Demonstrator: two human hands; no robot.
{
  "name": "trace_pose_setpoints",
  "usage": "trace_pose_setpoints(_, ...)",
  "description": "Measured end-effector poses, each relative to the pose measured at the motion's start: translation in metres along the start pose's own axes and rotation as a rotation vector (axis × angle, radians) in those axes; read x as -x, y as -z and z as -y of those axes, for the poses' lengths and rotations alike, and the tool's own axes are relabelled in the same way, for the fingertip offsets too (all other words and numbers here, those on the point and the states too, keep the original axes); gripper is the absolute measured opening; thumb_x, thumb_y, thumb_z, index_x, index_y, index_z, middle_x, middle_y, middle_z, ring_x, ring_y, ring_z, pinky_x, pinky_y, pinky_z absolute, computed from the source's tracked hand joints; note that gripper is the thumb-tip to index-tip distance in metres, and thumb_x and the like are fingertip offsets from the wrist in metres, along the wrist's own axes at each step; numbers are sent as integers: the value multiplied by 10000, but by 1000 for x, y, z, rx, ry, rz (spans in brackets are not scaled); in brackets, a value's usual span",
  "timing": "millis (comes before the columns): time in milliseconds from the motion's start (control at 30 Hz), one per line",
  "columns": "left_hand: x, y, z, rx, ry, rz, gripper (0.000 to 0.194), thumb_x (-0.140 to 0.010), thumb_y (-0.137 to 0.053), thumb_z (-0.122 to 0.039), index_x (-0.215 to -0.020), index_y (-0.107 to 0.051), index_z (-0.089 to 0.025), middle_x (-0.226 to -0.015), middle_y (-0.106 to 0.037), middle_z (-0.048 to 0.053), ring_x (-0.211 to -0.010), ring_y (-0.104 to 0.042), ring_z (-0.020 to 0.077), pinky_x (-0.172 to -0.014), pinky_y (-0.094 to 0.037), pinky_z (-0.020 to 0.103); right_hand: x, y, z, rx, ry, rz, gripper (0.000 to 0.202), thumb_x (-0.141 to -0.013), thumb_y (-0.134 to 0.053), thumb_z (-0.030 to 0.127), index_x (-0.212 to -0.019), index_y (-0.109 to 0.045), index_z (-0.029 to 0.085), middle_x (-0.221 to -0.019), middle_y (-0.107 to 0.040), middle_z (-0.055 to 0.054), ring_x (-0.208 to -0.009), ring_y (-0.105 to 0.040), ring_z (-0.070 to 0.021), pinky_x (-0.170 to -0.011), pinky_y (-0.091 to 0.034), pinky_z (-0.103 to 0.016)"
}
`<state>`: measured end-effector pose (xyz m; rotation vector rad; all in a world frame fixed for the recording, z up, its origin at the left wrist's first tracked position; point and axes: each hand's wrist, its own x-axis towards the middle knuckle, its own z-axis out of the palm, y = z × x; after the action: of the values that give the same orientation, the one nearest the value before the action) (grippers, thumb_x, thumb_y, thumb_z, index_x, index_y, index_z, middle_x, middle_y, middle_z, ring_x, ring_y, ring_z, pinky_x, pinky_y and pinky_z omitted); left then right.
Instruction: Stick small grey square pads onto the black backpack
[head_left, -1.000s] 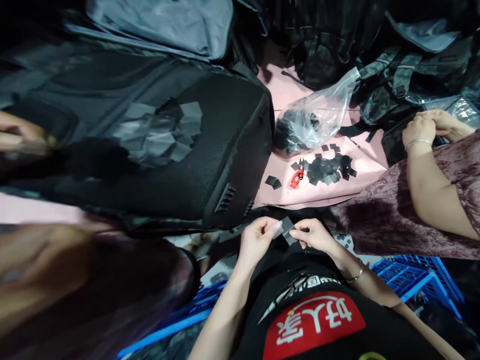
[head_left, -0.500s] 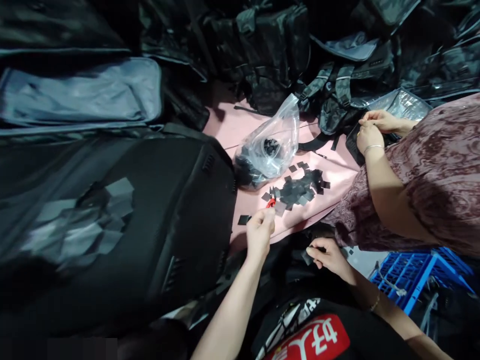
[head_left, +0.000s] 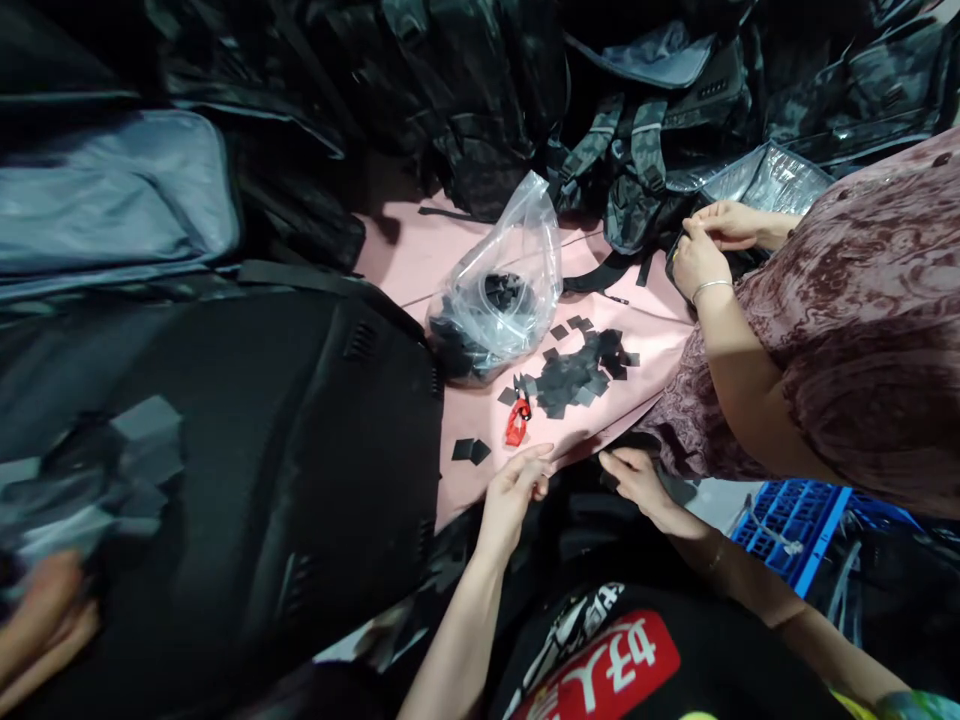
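My left hand [head_left: 516, 492] hovers by the near edge of the pink cloth [head_left: 487, 484], index finger stretched out and the other fingers loosely bent, holding nothing that I can see. Just beyond it lies a small red-handled tool [head_left: 517, 420] with dark tips, perhaps thread snips. My right hand [head_left: 636, 484] is closed beside the cloth's near edge, over dark material. What its fingertips hold is too dark to make out. A pile of small black squares [head_left: 574, 378] is spread past both hands, and two loose squares [head_left: 471, 451] lie left of the tool.
A clear plastic bag [head_left: 517, 290] with black pieces stands behind the pile. At left, a large black backpack [head_left: 315, 420] carries grey squares [head_left: 150, 440], with another person's blurred hand [head_left: 49, 620] nearby. At right, a co-worker's hands [head_left: 709, 245] work on a dark item. A blue crate [head_left: 795, 530] stands below.
My left hand has let go of the red-handled tool, which now lies on the cloth, and has drawn back. The view has shifted right, and another person's hand has appeared at left.
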<state>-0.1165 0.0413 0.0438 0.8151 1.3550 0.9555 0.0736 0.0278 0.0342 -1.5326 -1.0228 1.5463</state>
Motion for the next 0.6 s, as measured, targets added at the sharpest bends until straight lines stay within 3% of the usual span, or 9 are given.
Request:
trace_pose_setpoints(67, 29, -1, 2, 79, 16, 38, 235, -629, -609, -232, -845, -666, -157, -755, -631, 39, -564, -517, 117, -519, -406, 247, -2, -9, 4, -17, 6, -47, 509, -692, -554, 629, -554, -334, 191, -495, -244, 66, -416, -236, -45, -346, -163, -167)
trace_pose_setpoints(100, 40, -1, 3, 90, 11, 37, 149, -617, -581, -195, -742, -656, -167, -706, -618, 30, -563, -512, 120, -518, -401, 247, -1, -13, 6, -35, 11, -46, 518, -684, -558, 637, -550, -333, 191, -499, -243, 64, -421, -231, -45, -346, -166, -167)
trace_pose_setpoints(133, 50, -2, 3, 105, 2, 26, 71, -609, -547, -173, -631, -614, -175, -619, -574, 13, -526, -478, 113, -489, -372, 239, 0, -17, 7, -50, 16, -16, 528, -679, -561, 643, -544, -325, 191, -500, -241, 63, -423, -226, -44, -346, -168, -168)
trace_pose_setpoints(233, 66, -5, 1, 164, -26, -2, 144, -592, -481, -155, -463, -428, -192, -473, -391, -29, -417, -300, 84, -407, -216, 227, 5, -26, 9, -17, 55, 66, 554, -687, -563, 643, -519, -289, 191, -486, -234, 61, -419, -231, -43, -345, -173, -169)
trace_pose_setpoints(400, 76, -8, -11, 105, -60, 104, 124, -694, -533, -251, -597, -557, -178, -563, -446, -11, -472, -330, 92, -444, -253, 238, 15, -29, 17, 36, 73, 80, 551, -704, -549, 650, -516, -311, 190, -459, -275, 66, -362, -299, -37, -323, -215, -169)
trace_pose_setpoints(600, 83, -12, -6, 40, -20, 62, 300, -751, -590, -442, -613, -537, -181, -510, -341, -49, -435, -279, 78, -416, -222, 218, 22, -30, 32, 43, 45, 231, 480, -754, -519, 612, -661, -554, 142, -520, -519, 23, -320, -408, -39, -292, -249, -153)
